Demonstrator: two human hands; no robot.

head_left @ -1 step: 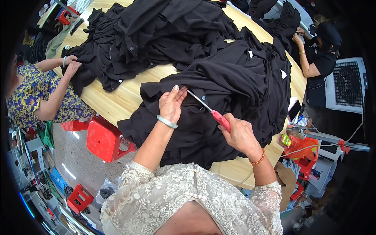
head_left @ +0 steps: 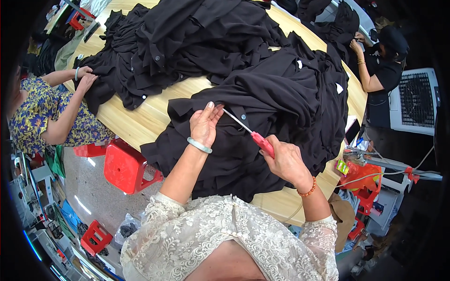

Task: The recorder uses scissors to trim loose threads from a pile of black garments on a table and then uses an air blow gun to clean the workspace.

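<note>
Two-handed, gripped a red-handled tool [head_left: 262, 144] just right of centre, clamping the right hand [head_left: 287, 161] round it. Slanted its metal shaft [head_left: 238, 120] up-left toward the left hand [head_left: 204, 126], mid-frame, over black garments [head_left: 276, 89] heaped from centre to top. Curled the left hand near the tip; could not tell whether pinching the garments.

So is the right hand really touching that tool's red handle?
Touching. The head view shows the right hand closed around the back part of the red handle, with no gap between them; the front part sticks out.
</note>
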